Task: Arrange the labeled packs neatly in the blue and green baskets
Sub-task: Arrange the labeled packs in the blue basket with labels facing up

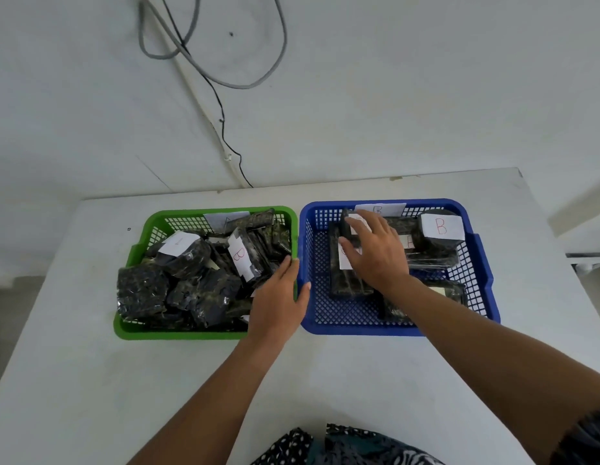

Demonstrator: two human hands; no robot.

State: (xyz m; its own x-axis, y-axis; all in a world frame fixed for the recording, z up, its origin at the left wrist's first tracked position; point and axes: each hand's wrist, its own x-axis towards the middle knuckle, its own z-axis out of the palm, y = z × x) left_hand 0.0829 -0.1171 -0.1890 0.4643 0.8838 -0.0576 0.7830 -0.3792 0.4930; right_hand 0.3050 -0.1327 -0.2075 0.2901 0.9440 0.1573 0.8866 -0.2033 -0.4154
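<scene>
While both baskets sit side by side on the pale matte surface (90,380), the green basket (204,333) at 9 o'clock and the blue basket (479,263) at 3 o'clock are the same build: rectangular moulded plastic w/ lattice walls and a smooth rim. The green one is heaped w/ dark packs (142,290), blocky, wrapped in shiny crinkled film, lying at all angles; one tilted pack (246,250) at its 3 o'clock side carries a white paper label w/ a red "B". The blue one holds fewer, laid flatter; a rounded pack (439,229) at 1 o'clock shows a white "B" label. Left hand (278,303) lies over the green basket's 3 o'clock rim, fingers straight, tips touching the packs just below the tilted one, thumb toward the blue rim; grip loose, holds nothing. Right hand (375,253) reaches into the blue basket, fingers curled down over a long flat pack (349,283) at its 9 o'clock side; that pack lies directly under palm and fingertips, running toward 6 o'clock past the wrist. Whether the grip truly closes round it, can't tell. Grey cables (204,67) hang on the wall at 12 o'clock.
</scene>
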